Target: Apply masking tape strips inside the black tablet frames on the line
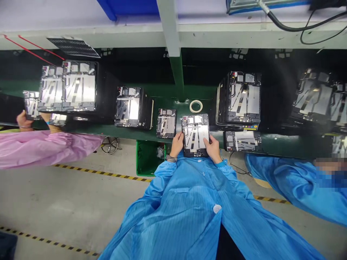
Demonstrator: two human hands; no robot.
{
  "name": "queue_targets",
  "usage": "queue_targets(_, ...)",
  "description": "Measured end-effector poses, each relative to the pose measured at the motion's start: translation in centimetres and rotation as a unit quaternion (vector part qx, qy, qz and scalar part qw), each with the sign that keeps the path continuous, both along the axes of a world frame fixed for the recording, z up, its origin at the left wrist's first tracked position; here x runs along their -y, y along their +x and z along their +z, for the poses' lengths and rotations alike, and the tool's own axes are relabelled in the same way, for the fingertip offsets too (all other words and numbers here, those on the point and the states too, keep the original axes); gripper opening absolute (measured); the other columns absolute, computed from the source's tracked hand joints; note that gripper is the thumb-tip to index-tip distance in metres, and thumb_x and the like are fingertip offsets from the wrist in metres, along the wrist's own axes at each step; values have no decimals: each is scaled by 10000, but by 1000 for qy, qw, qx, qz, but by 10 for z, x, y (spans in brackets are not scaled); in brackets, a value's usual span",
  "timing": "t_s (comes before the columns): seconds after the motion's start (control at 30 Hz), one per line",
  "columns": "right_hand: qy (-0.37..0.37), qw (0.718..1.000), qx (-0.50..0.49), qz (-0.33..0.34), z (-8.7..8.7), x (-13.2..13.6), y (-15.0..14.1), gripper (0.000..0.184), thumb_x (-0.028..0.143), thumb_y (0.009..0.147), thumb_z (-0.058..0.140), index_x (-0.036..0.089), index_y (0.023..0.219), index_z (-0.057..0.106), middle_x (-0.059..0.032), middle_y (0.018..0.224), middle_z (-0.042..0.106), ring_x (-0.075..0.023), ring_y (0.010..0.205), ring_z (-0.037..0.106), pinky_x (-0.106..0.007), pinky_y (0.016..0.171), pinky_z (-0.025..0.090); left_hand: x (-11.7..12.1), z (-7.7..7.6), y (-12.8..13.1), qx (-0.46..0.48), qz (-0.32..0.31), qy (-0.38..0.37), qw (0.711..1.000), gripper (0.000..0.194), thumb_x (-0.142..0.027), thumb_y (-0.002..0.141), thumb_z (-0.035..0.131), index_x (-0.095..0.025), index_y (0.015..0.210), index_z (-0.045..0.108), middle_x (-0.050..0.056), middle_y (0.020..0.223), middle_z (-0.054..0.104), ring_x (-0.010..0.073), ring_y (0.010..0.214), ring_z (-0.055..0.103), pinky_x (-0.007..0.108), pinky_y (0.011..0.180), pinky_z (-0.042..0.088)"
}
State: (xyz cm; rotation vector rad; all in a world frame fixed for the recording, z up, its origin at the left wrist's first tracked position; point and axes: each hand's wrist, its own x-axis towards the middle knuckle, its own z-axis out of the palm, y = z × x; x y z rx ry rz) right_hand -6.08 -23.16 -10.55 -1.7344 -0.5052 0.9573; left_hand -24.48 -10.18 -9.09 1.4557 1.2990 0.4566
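left hand and right hand both grasping an open tablet chassis by its lower edges, right over the front edge of the green workbench; roll of masking tape just behind it, stacked chassis off to the right

This is a factory floor, an electronics assembly line by the look of it: a long green workbench carries stacks of tablet frames, workers stand along it in blue anti-static smocks and a pink smock, and black-and-yellow hazard tape marks the concrete floor.
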Motion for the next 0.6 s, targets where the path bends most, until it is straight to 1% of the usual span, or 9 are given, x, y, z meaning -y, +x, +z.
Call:
queue_targets(0.07,-25,996,82,5,-3,1,0,597,584,874,703,206,1337,727,-135,1369,713,-378,1339,608,-587,1232,410,4,4,2,10,-9,7,1000,389,-319,1073,502,-189,1384,697,94,1487,666,226,1408,602,368,1250,420)
queue_targets(0.13,-46,989,142,2,-4,2,1,606,569,867,706,207,1353,719,-155,1457,635,-396,1458,486,-618,1295,295,7,7,3,18,-16,11,1000,398,-318,1064,522,-201,1412,675,96,1494,648,224,1408,594,362,1237,432)
queue_targets(0.23,-40,987,155,7,-5,0,3,745,572,874,688,210,1519,594,-150,1628,485,-374,1591,314,-600,1346,167,10,7,1,19,-21,5,1000,432,-375,1072,523,-225,1461,637,98,1537,603,226,1447,556,374,1243,423)
queue_targets(0.3,-21,994,101,34,-6,-3,5,835,596,887,680,241,1617,481,-107,1677,457,-325,1605,327,-538,1360,175,14,4,1,11,-21,7,1000,481,-449,1072,524,-250,1504,604,95,1591,558,235,1520,479,395,1294,355)
queue_targets(0.33,-12,997,60,48,-5,-4,8,855,615,888,681,264,1635,454,-79,1669,482,-302,1592,366,-513,1357,205,16,2,1,11,-22,8,1000,525,-486,1064,535,-263,1537,573,93,1624,527,241,1561,427,406,1321,308)
queue_targets(0.4,0,998,-22,57,-4,-9,13,857,656,878,686,304,1628,465,-31,1614,563,-278,1549,450,-494,1335,284,22,-1,3,20,-24,-5,999,642,-541,1038,565,-286,1619,472,86,1700,439,247,1626,324,419,1356,230)
queue_targets(0.47,13,996,-73,44,0,-13,16,838,680,866,693,321,1600,508,-6,1567,614,-272,1524,489,-491,1310,340,27,-3,5,39,-24,-33,998,770,-572,1018,583,-293,1692,335,74,1766,329,249,1660,251,422,1368,192)
queue_targets(0.53,25,995,-90,35,5,-17,17,816,676,855,719,322,1571,552,-2,1549,632,-274,1511,508,-481,1300,361,29,-4,7,60,-23,-50,997,852,-595,1012,578,-294,1727,228,53,1801,240,246,1673,212,414,1373,171)
queue_targets(0.6,30,995,-93,36,9,-20,15,807,661,847,749,327,1559,570,-5,1537,643,-280,1484,539,-481,1292,374,28,-3,7,83,-24,-54,995,865,-619,1019,552,-309,1737,183,27,1813,199,240,1675,203,404,1373,174)
